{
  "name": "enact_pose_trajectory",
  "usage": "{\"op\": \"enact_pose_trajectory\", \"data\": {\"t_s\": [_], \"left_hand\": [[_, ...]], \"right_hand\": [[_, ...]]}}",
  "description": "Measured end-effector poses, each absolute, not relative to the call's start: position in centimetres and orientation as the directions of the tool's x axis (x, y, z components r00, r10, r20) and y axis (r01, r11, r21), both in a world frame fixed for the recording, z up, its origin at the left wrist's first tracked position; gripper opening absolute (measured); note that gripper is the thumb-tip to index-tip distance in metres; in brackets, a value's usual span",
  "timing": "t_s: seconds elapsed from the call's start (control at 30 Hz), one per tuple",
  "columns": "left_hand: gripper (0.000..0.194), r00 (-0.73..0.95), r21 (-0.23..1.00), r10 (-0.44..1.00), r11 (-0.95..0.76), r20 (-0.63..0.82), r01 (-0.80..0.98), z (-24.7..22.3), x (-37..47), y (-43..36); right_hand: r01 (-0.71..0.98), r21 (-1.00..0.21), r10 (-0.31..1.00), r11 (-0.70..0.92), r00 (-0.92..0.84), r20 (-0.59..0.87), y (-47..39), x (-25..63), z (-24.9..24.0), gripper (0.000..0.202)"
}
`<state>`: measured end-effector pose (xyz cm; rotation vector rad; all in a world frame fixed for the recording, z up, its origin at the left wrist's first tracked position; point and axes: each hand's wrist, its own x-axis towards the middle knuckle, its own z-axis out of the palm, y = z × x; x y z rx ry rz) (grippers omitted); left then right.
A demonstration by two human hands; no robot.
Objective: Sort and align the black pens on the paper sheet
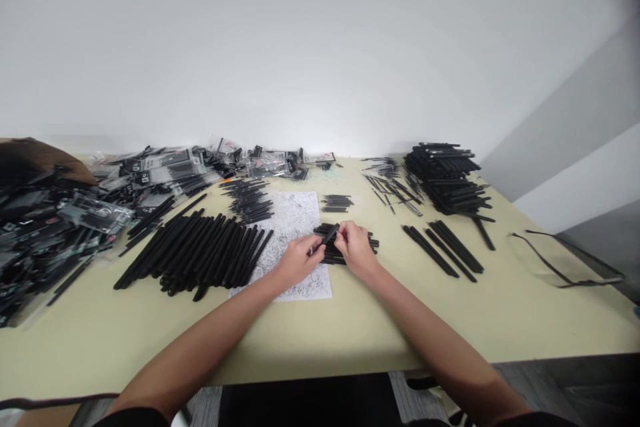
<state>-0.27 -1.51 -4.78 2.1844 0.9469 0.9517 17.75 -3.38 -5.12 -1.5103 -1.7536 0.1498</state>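
Seems I'm at two-handed fingertip work on one black stick [331, 233], centre table, above a small pile [334, 254]. Left hand [300, 259] grips it; right hand [355, 245] pinches at its far end, can't tell on what. Next move likely calls for a steady hold. Stick's slim, straight, angled toward 1 o'clock.

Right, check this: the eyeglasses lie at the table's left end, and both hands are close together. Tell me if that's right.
Wrong side: the head view shows the eyeglasses at the right end of the table. The left hand and right hand are indeed close together.
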Motion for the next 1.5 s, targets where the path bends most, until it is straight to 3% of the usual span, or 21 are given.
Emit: {"op": "enact_pose_trajectory", "data": {"t_s": [0.7, 0.9, 1.2, 1.5], "left_hand": [[0.017, 0.496, 0.71, 0.777, -0.594, 0.387, 0.377, -4.7, -0.4, -1.6], [0.017, 0.442, 0.769, 0.815, -0.539, 0.374, 0.343, -4.8, -0.4, -1.6], [0.018, 0.292, 0.901, 0.915, -0.355, 0.28, 0.25, -4.7, -0.4, -1.4], [0.02, 0.28, 0.926, 0.923, -0.323, 0.263, 0.197, -4.4, -0.4, -1.4]], "right_hand": [[0.778, -0.552, 0.887, 0.299, -0.013, 0.461, -4.1, 18.9, -4.3, 0.007], [0.761, -0.614, 0.912, 0.21, 0.074, 0.404, -3.9, 20.4, -3.7, 0.007], [0.847, -0.495, 0.961, 0.192, -0.061, 0.269, -2.1, 21.8, -3.4, 0.012], [0.879, -0.476, 0.947, 0.039, 0.12, 0.299, 7.6, 21.0, 0.8, 0.02]]}}
